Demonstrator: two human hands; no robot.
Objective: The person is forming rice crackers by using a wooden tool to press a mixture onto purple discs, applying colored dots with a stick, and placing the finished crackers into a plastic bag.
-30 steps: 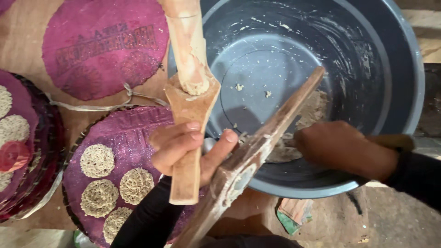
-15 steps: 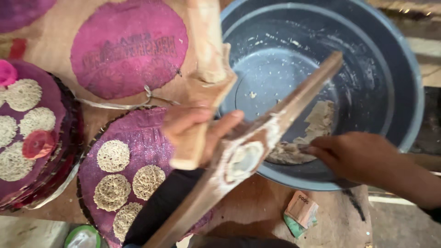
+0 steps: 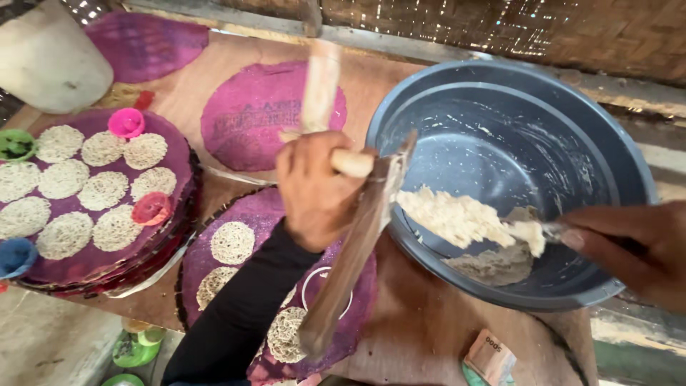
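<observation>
My left hand [image 3: 314, 189] grips a hinged wooden press [image 3: 350, 243] by its pale handle, and holds it tilted over the edge of a big grey basin [image 3: 607, 143]. My right hand [image 3: 632, 246] holds a small spoon-like tool [image 3: 550, 230] and lifts a lump of pale dough [image 3: 464, 218] inside the basin. More dough [image 3: 500, 266] lies on the basin's bottom. Under my left arm a round purple mat [image 3: 250, 214] carries several lacy noodle discs [image 3: 232, 241].
At the left a stack of purple mats [image 3: 171, 154] bears several noodle discs, with small pink, red, green and blue cups around. A bare purple mat [image 3: 250, 118] lies on the brown board behind. A woven wall runs along the top. A folded paper packet [image 3: 489, 357] lies near the bottom.
The view has shifted, so the stacked mats show more fully. My left hand raised the press and turned it toward the basin. My right hand scooped a dough lump up from the bottom.
</observation>
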